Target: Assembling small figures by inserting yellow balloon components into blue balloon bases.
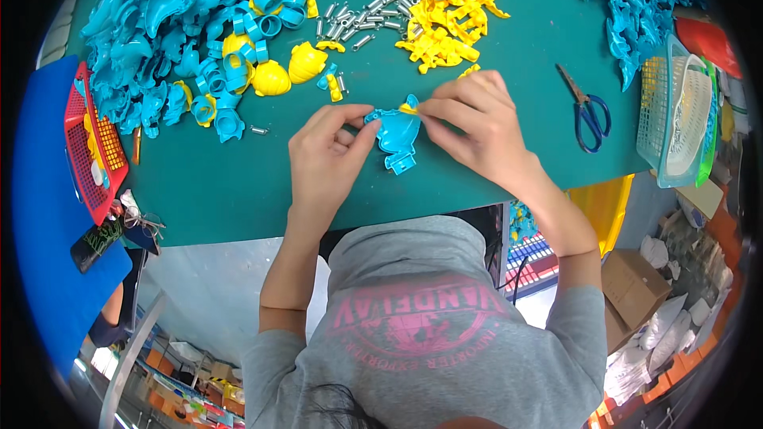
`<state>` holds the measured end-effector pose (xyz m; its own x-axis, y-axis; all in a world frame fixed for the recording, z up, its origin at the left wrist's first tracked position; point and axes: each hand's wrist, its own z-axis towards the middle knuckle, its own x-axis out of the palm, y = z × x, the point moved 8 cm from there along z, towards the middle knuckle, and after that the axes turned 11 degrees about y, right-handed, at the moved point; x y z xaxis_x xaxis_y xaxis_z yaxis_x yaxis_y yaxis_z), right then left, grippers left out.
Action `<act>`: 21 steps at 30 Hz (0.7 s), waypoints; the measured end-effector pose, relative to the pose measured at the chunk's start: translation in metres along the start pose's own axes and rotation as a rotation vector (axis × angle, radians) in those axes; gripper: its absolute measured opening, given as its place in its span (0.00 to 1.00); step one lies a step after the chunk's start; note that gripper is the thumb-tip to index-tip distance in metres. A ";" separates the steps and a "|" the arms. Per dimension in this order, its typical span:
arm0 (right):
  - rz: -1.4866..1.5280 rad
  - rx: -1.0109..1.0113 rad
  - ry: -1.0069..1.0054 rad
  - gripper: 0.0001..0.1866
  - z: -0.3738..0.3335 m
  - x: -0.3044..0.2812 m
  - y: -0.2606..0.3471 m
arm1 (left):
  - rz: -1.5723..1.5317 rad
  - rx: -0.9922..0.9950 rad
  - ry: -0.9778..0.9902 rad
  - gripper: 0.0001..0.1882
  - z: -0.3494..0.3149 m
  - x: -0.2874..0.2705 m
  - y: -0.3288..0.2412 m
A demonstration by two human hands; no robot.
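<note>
Left hand [327, 151], right hand [477, 123] pinching curved blue plastic shell [397, 135], green table [238, 183]

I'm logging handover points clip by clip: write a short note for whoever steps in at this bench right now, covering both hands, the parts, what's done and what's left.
Left hand: grips the left edge of the blue plastic shell on the green table.
Right hand: pinches a small yellow piece against the shell's top edge.
Parts: yellow clips and metal pins lie behind the shell, blue rings and more blue shells to the left rear, scissors on the right.
Done: shell held flat, yellow piece at its edge.
Left: whether the piece is seated cannot be told; no pin shows in the shell.
</note>
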<state>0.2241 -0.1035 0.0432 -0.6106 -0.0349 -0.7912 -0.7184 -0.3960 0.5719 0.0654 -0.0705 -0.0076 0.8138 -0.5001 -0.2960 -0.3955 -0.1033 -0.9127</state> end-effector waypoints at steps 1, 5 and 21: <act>-0.018 -0.037 0.006 0.11 0.004 0.004 0.002 | 0.022 0.046 -0.020 0.09 0.000 -0.001 -0.003; -0.099 -0.088 0.096 0.11 0.016 0.012 0.003 | -0.005 0.075 0.005 0.09 0.004 0.000 -0.004; -0.013 -0.153 0.219 0.10 0.023 0.018 0.001 | -0.031 0.114 0.032 0.09 0.007 0.000 -0.004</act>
<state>0.2052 -0.0834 0.0342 -0.5032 -0.2200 -0.8357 -0.6566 -0.5313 0.5353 0.0704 -0.0638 -0.0057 0.8103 -0.5255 -0.2594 -0.3175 -0.0215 -0.9480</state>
